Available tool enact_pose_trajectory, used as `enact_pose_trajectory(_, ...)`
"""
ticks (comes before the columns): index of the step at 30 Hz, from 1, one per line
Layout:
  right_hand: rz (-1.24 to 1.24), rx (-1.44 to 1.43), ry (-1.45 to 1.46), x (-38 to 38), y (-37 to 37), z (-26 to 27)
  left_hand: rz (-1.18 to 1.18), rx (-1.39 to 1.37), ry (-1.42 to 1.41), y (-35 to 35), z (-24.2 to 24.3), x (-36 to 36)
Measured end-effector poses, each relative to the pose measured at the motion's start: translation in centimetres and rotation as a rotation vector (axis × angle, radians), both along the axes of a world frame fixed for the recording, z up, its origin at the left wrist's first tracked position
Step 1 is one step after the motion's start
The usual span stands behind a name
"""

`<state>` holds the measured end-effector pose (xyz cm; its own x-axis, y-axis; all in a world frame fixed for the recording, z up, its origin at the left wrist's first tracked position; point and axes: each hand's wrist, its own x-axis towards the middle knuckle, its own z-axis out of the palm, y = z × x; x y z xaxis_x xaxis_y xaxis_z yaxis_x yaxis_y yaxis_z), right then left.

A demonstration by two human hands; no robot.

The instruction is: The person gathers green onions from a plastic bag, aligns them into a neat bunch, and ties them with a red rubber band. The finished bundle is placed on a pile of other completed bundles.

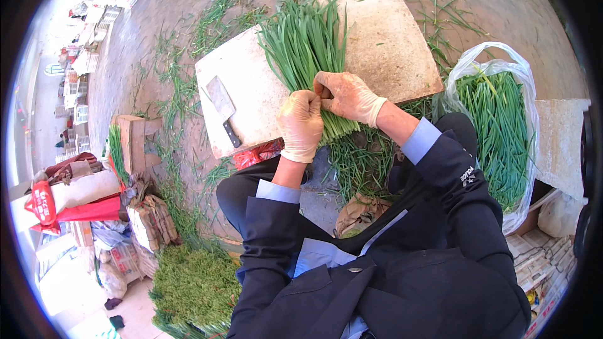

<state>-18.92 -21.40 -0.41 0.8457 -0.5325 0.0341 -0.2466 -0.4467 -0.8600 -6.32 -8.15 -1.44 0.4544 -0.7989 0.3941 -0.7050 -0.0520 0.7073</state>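
Observation:
A thick bunch of flat green leaves, like garlic chives (308,42), lies across a worn white board (391,42), its cut pale ends towards me. My left hand (300,125), in a thin pale glove, is closed near the stem end, on top of the bunch. Beside it my right hand (348,96), gloved too, has thumb and fingers pinched together, almost touching the left. Whatever the fingertips grip is hidden or too small to tell. On the board's left part rests a cleaver (221,101) with a black handle, apart from my hands.
Right of the board stands a clear plastic bag (511,52) full of long green leaves. Red plastic (256,154) shows under the board's near edge. Loose leaves litter the floor. At the lower left are many upright bunches (195,287), wrapped bundles (150,221) and a wooden stool (132,143).

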Motion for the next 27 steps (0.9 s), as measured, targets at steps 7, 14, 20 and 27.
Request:
enact_pose_trajectory(7, -0.109, 0.112, -0.091, -0.7, 0.6, -1.5, -0.021, 0.02, -0.044, -1.3, 1.7, -1.2)
enact_pose_trajectory(14, -0.179, 0.159, -0.135, -1.8, 0.7, -3.0, 0.078, -0.132, 0.159, -1.3, 0.1, 0.4)
enact_pose_trajectory(20, -0.228, 0.27, -0.22, -2.4, 0.6, -3.9, 0.284, 0.075, 0.878, 0.4, -4.2, 1.2)
enact_pose_trajectory(27, -0.273, 0.407, -0.296, -2.5, 0.8, -4.7, -0.015, 0.016, 0.851, 0.7, -5.4, -1.2)
